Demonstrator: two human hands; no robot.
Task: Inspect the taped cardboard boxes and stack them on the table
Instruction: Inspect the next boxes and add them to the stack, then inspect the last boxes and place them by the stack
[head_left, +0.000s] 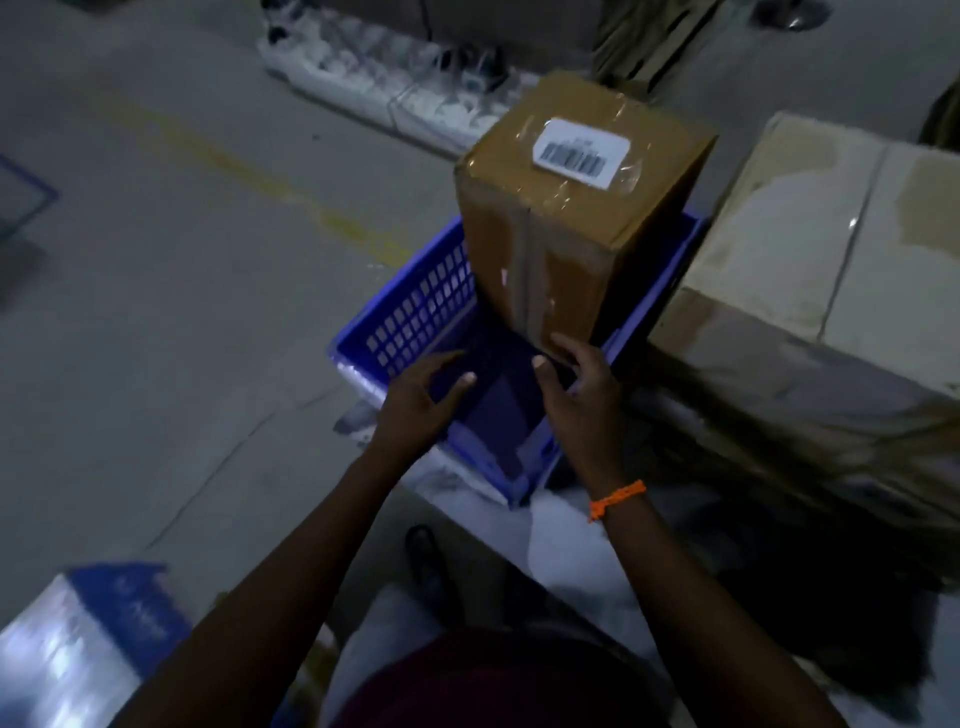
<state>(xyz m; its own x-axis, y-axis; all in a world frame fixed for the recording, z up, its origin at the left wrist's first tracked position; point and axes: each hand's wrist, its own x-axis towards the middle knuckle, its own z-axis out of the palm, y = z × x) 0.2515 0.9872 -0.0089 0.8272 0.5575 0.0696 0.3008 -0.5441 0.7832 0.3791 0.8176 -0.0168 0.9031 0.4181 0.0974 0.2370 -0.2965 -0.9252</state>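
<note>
grey concrete floor (156, 312) takes up most of what i can see. pale cartons (810, 249) are stacked at the right, tight against a blue basket (415, 312). the taped cardboard box (571, 218) stands on end inside that basket, its top well above the rim. the right hand (576, 395) has its fingers (566, 348) and thumb closed on the box's near bottom edge. the left hand (421, 400) hovers beside it over the basket floor, fingers (452, 364) spread wide and holding nothing. a barcode label (582, 150) sits under glossy tape on the upper face, and an orange wristband (615, 499) circles the right wrist.

my worry is the lift. the box is tall and gripped low, at one edge, by one hand. it could topple toward the far wall of the basket, or twist out of the grip, if the left hand doesn't get under it. the shiny tape looks slippery and the rim could snag a corner. in light this dim, a split seam might be missed.
</note>
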